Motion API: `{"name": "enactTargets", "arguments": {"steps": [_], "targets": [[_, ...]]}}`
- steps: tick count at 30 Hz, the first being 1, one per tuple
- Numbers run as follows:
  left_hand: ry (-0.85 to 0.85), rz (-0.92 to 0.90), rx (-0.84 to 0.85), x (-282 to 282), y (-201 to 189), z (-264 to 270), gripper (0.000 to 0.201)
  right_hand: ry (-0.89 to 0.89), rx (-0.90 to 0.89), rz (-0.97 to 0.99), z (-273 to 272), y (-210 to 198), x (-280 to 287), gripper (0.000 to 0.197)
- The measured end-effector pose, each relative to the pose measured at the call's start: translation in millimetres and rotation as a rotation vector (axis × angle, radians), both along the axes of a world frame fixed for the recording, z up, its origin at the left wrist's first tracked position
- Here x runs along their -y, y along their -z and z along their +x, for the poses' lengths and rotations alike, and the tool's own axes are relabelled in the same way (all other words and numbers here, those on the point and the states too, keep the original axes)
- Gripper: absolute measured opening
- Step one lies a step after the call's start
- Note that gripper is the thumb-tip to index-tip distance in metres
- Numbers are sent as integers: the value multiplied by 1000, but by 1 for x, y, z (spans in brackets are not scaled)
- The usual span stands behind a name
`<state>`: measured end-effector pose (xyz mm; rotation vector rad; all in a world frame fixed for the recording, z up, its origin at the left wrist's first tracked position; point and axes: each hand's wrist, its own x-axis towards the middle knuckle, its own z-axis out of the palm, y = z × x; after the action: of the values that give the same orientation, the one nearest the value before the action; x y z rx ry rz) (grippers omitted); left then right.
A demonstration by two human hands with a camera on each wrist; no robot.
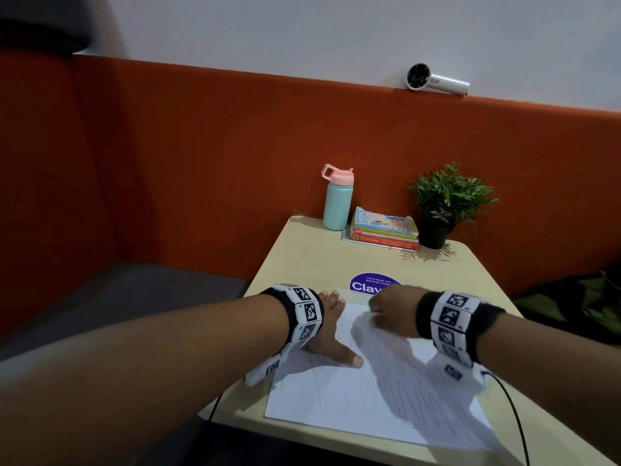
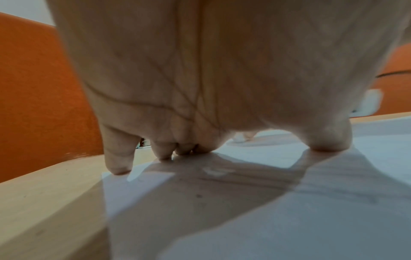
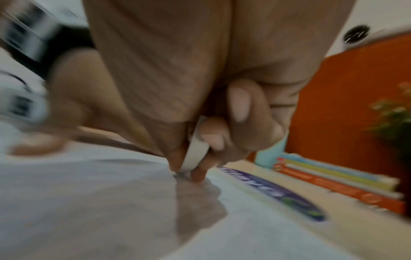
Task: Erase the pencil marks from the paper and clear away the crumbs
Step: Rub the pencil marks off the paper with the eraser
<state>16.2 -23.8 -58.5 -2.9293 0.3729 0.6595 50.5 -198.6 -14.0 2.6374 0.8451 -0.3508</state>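
A white sheet of paper [image 1: 339,395] with faint pencil lines lies on the beige table [image 1: 309,260]. My left hand [image 1: 331,334] rests flat on the paper's left edge, fingers spread, thumb on the sheet; in the left wrist view its fingertips [image 2: 118,168] press the paper [image 2: 222,219]. My right hand [image 1: 391,309] is curled near the paper's far edge. In the right wrist view it [image 3: 189,168] pinches a white eraser [image 3: 195,151] whose tip touches the paper [image 3: 89,202]. That view is blurred. I make out no crumbs.
A mint bottle with a pink lid [image 1: 337,200], a stack of books [image 1: 384,228] and a potted plant [image 1: 447,203] stand at the table's far end. A purple round sticker [image 1: 369,284] lies just beyond the paper. An orange padded wall [image 1: 201,156] surrounds the table. Black cables [image 1: 514,415] trail off the front edge.
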Motion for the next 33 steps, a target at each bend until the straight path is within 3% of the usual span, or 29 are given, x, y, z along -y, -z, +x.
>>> {"name": "enactTargets", "arguments": {"steps": [3, 6, 12, 16, 21, 26, 30, 33], "targets": [[-7, 2, 3, 0, 0, 1, 125, -1, 8, 18, -1, 2, 4, 32], [-4, 4, 8, 0, 0, 1, 125, -124, -42, 37, -28, 15, -3, 36], [1, 1, 6, -2, 2, 3, 126, -5, 35, -37, 2, -2, 13, 34], [-10, 1, 12, 0, 2, 1, 126, -130, -42, 9, -30, 11, 5, 27], [-3, -5, 3, -2, 1, 0, 125, 36, 0, -19, 3, -3, 20, 35], [-13, 4, 5, 0, 2, 1, 127, -48, -143, 38, -31, 7, 4, 39], [-8, -2, -8, -1, 3, 2, 126, 134, -92, 25, 10, -4, 13, 46], [-13, -10, -6, -1, 3, 2, 126, 104, -121, 20, 7, 4, 6, 48]]}}
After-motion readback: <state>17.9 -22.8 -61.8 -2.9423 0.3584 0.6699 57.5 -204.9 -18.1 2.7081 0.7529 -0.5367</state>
